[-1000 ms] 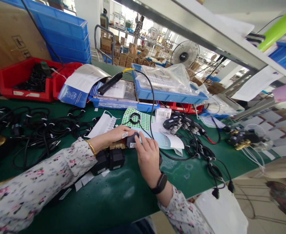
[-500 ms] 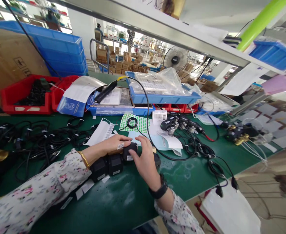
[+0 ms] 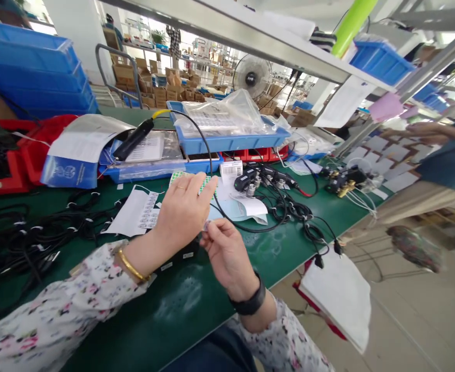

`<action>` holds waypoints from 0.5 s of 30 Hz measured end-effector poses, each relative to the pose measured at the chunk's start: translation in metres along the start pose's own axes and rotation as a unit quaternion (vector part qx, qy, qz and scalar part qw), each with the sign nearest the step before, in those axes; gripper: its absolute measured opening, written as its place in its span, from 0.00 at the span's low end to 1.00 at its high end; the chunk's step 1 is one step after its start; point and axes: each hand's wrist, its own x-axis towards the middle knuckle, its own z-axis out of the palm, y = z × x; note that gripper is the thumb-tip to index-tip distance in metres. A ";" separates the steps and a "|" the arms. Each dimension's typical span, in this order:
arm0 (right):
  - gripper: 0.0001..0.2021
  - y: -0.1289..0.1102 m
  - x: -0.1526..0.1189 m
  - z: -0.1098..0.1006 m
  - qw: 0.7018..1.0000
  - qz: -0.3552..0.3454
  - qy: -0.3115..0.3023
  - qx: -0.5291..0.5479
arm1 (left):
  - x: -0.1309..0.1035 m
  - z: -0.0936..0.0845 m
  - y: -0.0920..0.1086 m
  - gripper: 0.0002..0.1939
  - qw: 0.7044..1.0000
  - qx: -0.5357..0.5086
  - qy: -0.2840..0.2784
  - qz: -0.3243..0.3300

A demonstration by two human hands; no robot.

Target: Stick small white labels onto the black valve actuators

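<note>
My right hand [image 3: 227, 253] pinches a small pale label [image 3: 206, 226] between thumb and forefinger. Just above and to the left, my left hand [image 3: 184, 209] has its fingers stretched out, with the label close to its edge. Below my left hand, black boxes [image 3: 191, 249] with small white labels stand on the green table, mostly covered by the hand and wrist. Beside my left wrist lies a white sheet [image 3: 125, 213] printed with rows of small labels. A sheet of green dots [image 3: 178, 177] shows partly behind my left fingers.
Bundled black cables [image 3: 76, 227] spread over the left of the table. Black connectors [image 3: 251, 178] with cables lie at the right. Behind stand a blue tray [image 3: 231, 143] and red bins [image 3: 14, 178]. Another person's arm [image 3: 440, 132] shows at the far right.
Both hands have come off the black box they were touching. The label that was on the back of my left hand is gone from there; a label is now in my right fingers. The view has shifted right.
</note>
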 end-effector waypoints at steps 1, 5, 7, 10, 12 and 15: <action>0.10 -0.008 -0.001 -0.008 0.996 -0.073 0.033 -0.026 | 0.003 0.004 0.001 0.19 0.999 -0.007 -0.026 -0.042; 0.05 -0.048 -0.009 -0.054 0.923 -0.322 0.157 -0.142 | -0.003 0.026 0.017 0.24 0.969 -0.093 -0.211 -0.088; 0.05 -0.062 -0.015 -0.080 0.891 -0.359 0.196 -0.198 | -0.018 0.038 0.035 0.28 0.949 -0.129 -0.287 -0.031; 0.08 -0.070 -0.026 -0.113 0.853 -0.346 0.257 -0.296 | -0.038 0.053 0.059 0.26 0.934 -0.156 -0.322 0.010; 0.11 -0.069 -0.032 -0.129 0.839 -0.302 0.283 -0.353 | -0.040 0.060 0.062 0.23 0.926 -0.175 -0.333 0.009; 0.18 -0.064 -0.032 -0.144 0.839 -0.240 0.281 -0.399 | -0.027 0.067 0.041 0.23 0.906 -0.224 -0.360 -0.006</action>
